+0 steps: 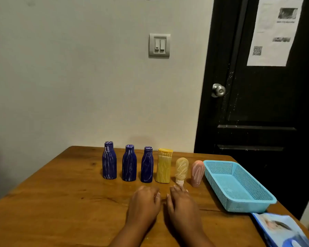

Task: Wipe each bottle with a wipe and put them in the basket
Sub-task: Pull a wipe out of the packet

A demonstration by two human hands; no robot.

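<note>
Several bottles stand in a row on the wooden table (61, 193), all streaked with white marks: three dark blue bottles (109, 161) (129, 164) (147, 165), a yellow bottle (164, 166), a pale yellow tube (181, 169) standing on its cap, and a pink tube (197, 173). A light blue mesh basket (246, 202) lies to their right with nothing in it. My left hand (144, 204) and my right hand (181, 205) rest palm down on the table in front of the row, side by side, holding nothing. A blue wipes pack (282, 230) lies at the bottom right.
The table stands against a white wall with a light switch (159, 45). A black door (260, 104) with a round knob and a taped paper sheet is on the right. The table's right edge runs just past the basket and the wipes pack.
</note>
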